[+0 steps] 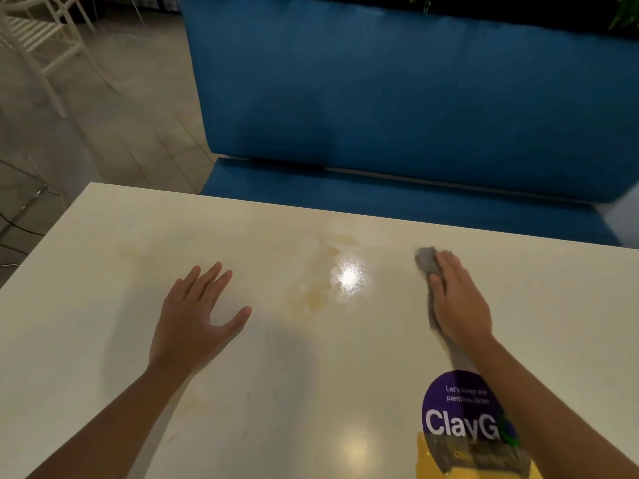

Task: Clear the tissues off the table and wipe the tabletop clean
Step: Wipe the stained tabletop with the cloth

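A grey cloth (427, 260) lies on the white tabletop (103, 271) at the right, blurred with motion. My right hand (460, 299) presses flat on it with straight fingers, and part of the cloth trails back under my wrist. Flat on the table left of centre rests my left hand (197, 316), fingers spread and holding nothing. Yellowish smears (311, 285) mark the tabletop between the two hands, beside a bright light reflection. No tissues are in view.
A purple and yellow round sticker (460, 426) sits on the table near the front right, partly under my right forearm. A blue cushioned bench (380, 98) runs behind the table's far edge. White chairs (38, 39) stand on the tiled floor at the far left.
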